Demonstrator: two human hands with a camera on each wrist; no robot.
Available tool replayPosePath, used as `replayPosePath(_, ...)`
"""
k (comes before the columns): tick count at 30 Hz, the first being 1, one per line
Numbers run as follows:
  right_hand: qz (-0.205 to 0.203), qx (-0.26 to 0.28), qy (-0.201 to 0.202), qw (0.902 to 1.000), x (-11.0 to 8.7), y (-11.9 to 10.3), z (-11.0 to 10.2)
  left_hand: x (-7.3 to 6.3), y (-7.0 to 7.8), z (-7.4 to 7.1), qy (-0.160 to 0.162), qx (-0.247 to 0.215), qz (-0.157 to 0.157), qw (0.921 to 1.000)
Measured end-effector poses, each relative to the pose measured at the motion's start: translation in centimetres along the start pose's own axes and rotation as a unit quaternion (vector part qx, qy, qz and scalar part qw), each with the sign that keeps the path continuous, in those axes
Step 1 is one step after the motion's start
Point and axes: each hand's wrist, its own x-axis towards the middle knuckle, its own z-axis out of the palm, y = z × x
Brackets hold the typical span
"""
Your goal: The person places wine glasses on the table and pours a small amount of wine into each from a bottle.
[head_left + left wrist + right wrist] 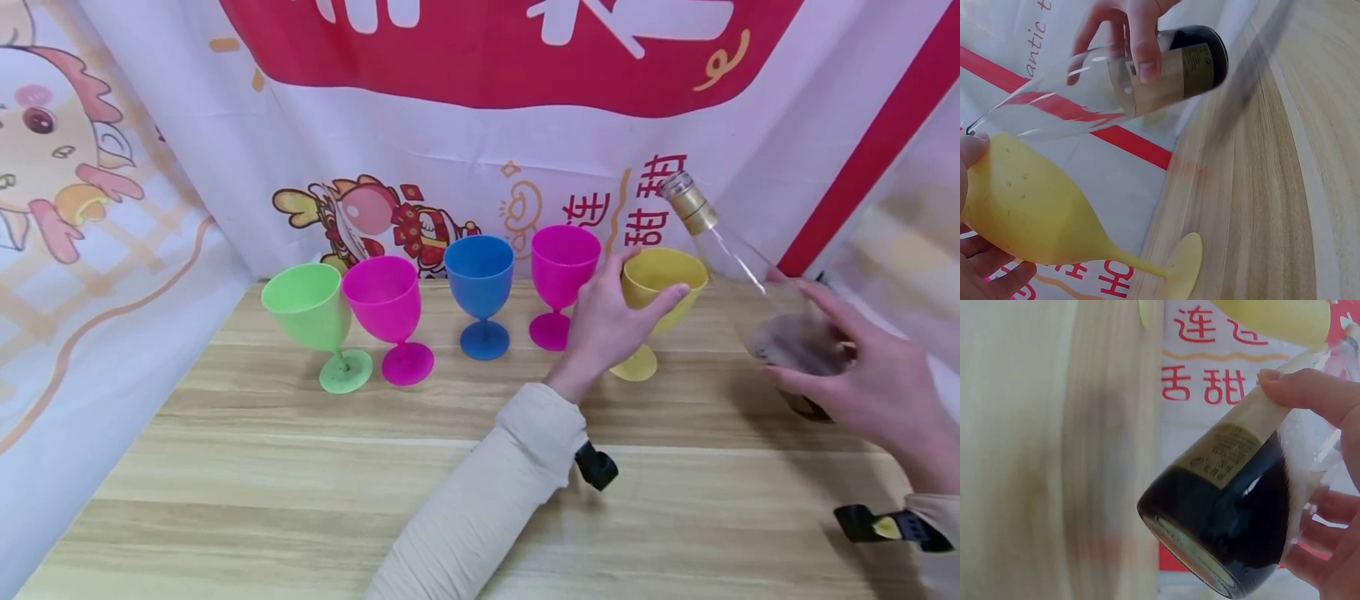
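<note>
Currently, the yellow goblet (1041, 206) is stood on the counter (247, 500) and is held about its bowl by the left hand (611, 321), whose fingers (1016, 281) are curled round it, with the thumb laid along the near side. To the right of the yellow goblet, a clear glass bottle (753, 283) is gripped by the right hand (870, 383); its body is clasped between thumb and fingers, and its dark base is lifted off the counter. The bottle is tilted, with its gold-banded neck pointed towards the yellow goblet; in the head view the mouth is seen above the rim, but whether the two are touching cannot be told. To the left of the yellow goblet, a row is formed by a magenta goblet (562, 267), a blue goblet (480, 287), a second magenta goblet (384, 304) and, farthest away, a light green goblet (307, 312). Behind the yellow goblet, a white cloth (450, 142) printed with red and orange designs is hung. Pale sleeves (465, 508) and black wrist straps (596, 467) are worn on both arms.
</note>
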Motion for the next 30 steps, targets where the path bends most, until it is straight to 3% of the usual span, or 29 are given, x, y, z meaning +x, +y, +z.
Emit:
replayPosePath(7, 0.053, 0.099, -0.011, 0.9936, -0.4, -0.5, 1.1, 0.0, 0.1, 0.1, -0.003, 0.000, -0.006, 1.0000)
replayPosePath(13, 0.056, 0.165, -0.010, 0.9847, -0.5, -0.5, 1.9, 0.1, 0.2, 0.2, -0.002, 0.012, -0.009, 0.9999)
replayPosePath(24, 0.071, 0.163, 0.003, 0.9841, -0.9, 0.4, 2.4, 0.5, 0.4, 0.4, -0.011, 0.003, -0.017, 0.9998)
replayPosePath(30, 0.049, 0.151, -0.012, 0.9872, -0.8, 1.2, 2.3, 0.8, 0.5, 0.6, -0.014, -0.002, -0.020, 0.9997)
